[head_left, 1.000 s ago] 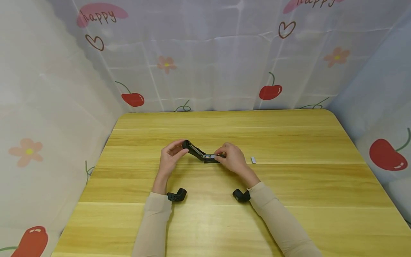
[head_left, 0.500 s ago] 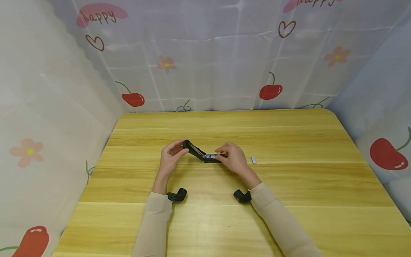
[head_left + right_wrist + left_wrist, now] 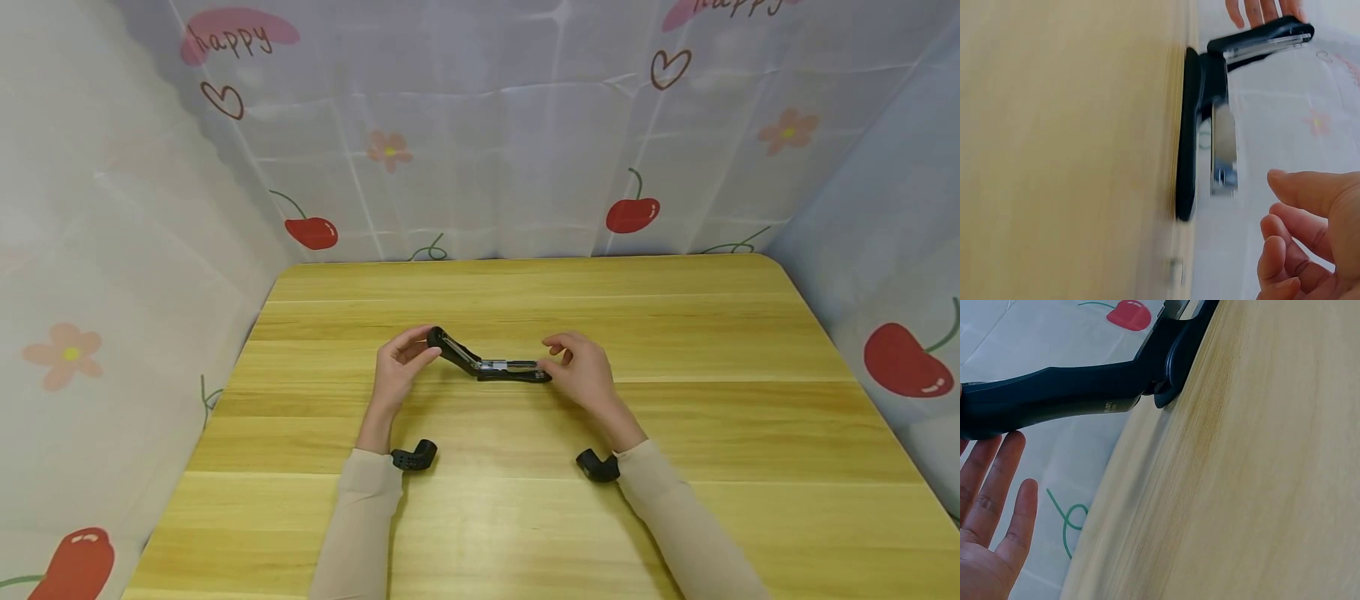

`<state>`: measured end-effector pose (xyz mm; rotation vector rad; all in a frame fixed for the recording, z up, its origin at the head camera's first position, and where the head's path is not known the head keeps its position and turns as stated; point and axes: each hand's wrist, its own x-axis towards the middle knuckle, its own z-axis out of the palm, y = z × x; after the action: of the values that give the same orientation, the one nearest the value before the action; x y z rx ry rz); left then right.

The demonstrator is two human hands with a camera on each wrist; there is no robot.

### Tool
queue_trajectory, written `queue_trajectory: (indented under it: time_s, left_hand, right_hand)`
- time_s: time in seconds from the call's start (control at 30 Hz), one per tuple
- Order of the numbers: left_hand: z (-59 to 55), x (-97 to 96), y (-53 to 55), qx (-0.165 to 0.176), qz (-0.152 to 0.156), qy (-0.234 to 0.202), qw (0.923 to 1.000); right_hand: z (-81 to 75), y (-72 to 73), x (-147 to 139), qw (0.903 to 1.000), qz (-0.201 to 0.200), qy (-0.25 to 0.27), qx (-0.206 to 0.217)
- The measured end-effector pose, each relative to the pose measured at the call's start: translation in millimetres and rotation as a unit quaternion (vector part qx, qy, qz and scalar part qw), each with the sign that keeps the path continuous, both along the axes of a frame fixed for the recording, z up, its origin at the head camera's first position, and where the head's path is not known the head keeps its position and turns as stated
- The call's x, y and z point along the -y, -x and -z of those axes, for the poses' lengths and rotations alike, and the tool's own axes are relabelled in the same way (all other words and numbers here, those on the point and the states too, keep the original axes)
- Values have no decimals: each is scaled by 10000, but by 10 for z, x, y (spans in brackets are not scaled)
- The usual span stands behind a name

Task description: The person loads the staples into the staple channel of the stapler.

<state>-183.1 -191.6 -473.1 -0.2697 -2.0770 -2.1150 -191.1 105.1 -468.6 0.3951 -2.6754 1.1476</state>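
A black stapler (image 3: 459, 358), its top arm swung up and back, rests with its base on the table. My left hand (image 3: 396, 371) grips the raised end of that arm between thumb and fingers; in the left wrist view the fingertips (image 3: 1015, 439) support it from below. The metal magazine (image 3: 1224, 147) lies exposed, with a pale strip like staples (image 3: 495, 365) near the hinge. My right hand (image 3: 587, 372) hovers at the front end of the base. In the right wrist view its thumb and loosely curled fingers (image 3: 1291, 250) are apart from the stapler and hold nothing.
A small grey strip (image 3: 1175, 270) lies on the wooden table (image 3: 480, 517) beyond the stapler's front end; the right hand hides it in the head view. Black wrist cameras (image 3: 415, 455) sit at both cuffs. A printed curtain (image 3: 487, 167) closes off the table's back.
My right hand has drawn back to the right, away from the magazine, uncovering the stapler's front end. The left hand and stapler stay where they were.
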Motion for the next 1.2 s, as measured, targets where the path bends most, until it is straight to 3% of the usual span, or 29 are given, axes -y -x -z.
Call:
queue_trajectory:
  time_s: [0.57,0.93,1.2]
  left_hand:
    - [-4,-6,-14,97,-76,54,9999]
    - [3,-11,-4,103,-90,5,9999]
    - [15,-6,0,58,-105,26,9999]
  right_hand:
    - [113,-94,-603,9960,743,18,495]
    - [192,-137,-702,9916,888,-109,930]
    - [257,-136,-695,9877,988,-494,1109]
